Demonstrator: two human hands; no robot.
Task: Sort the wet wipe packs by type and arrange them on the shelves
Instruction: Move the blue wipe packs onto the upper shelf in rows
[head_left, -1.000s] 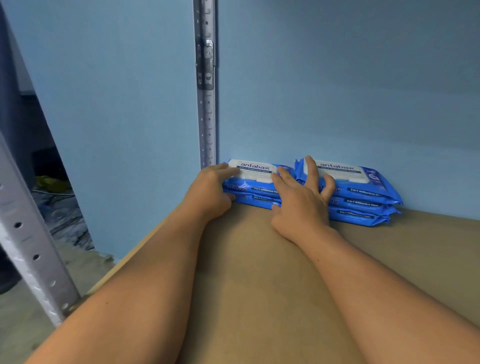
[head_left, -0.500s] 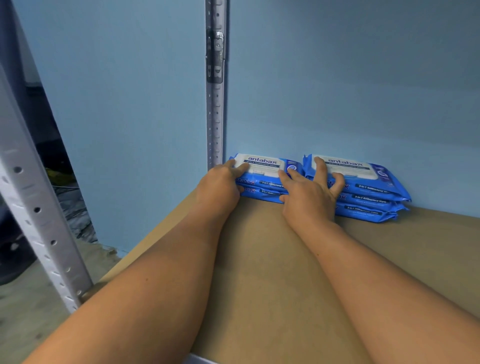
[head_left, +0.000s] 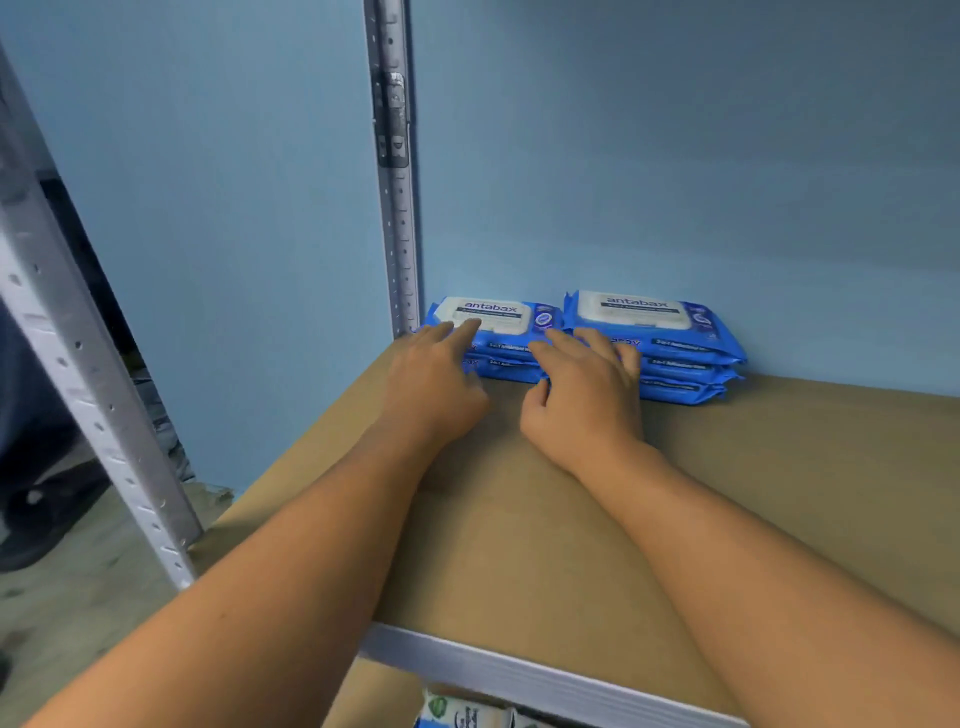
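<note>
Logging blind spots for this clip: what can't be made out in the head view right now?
All head view.
Left stack: lower packs' fronts behind the left hand and right hand; count unclear.
Right stack: left front corner hidden by the right hand.
Label small print: too small, blurred.
Packs on the lower shelf: cut off by the bottom edge and metal rail; type unreadable.

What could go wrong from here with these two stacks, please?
The left stack sits at the open left edge of the shelf, by the post; a sideways push from the left hand might slide a pack off. The right stack is taller and its packs lie unevenly, so a nudge from the right hand could skew it.
</note>
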